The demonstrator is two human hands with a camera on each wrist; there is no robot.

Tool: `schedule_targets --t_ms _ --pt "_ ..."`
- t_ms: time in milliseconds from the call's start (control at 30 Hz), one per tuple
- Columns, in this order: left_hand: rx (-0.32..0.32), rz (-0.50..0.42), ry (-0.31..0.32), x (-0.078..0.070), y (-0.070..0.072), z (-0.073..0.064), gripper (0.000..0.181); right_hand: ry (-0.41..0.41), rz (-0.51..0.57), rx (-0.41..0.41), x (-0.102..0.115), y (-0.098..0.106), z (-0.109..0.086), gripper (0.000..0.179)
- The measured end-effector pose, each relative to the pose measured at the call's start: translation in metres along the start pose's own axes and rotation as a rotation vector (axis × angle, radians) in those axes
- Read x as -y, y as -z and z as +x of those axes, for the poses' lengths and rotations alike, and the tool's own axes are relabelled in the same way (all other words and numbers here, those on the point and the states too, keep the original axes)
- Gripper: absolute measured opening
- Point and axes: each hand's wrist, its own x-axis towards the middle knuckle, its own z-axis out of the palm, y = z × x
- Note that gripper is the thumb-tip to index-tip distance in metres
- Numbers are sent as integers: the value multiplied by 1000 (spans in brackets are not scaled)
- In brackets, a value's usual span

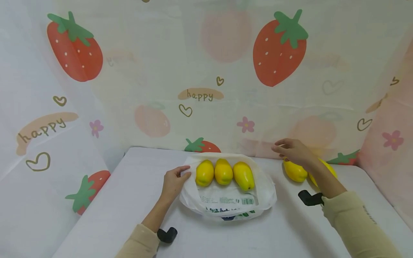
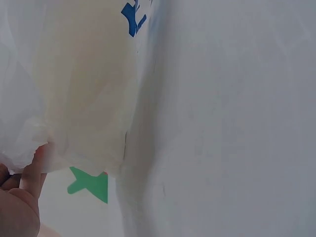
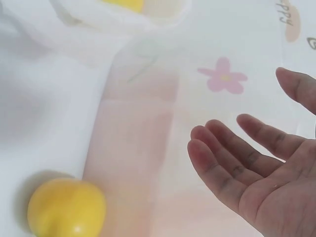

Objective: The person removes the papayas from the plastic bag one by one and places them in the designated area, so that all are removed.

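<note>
Three yellow fruits (image 1: pixel 223 172) lie in a white bag (image 1: pixel 269 191), long axes running front to back, the rightmost slanted. The left hand (image 1: pixel 173 182) pinches the bag's left rim; the right hand (image 1: pixel 294 151), fingers relaxed, empty, hovers by two more fruits (image 1: pixel 295 172).

On the table (image 1: pixel 122 215), a plastic bag (image 1: pixel 267 188) holds three fruits (image 1: pixel 223 172); two other fruits (image 1: pixel 294 172) lie at their three o'clock.
</note>
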Motion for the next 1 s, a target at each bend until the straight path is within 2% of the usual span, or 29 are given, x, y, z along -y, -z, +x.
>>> schedule_targets --t_ms 567,867,1000 --pt "2 13 17 0 -1 1 28 47 15 101 23 -26 3 64" --pt "-1 18 25 0 -1 2 28 73 29 89 27 -46 12 57" --pt "-3 14 16 1 -1 1 27 59 28 93 27 -55 14 55"
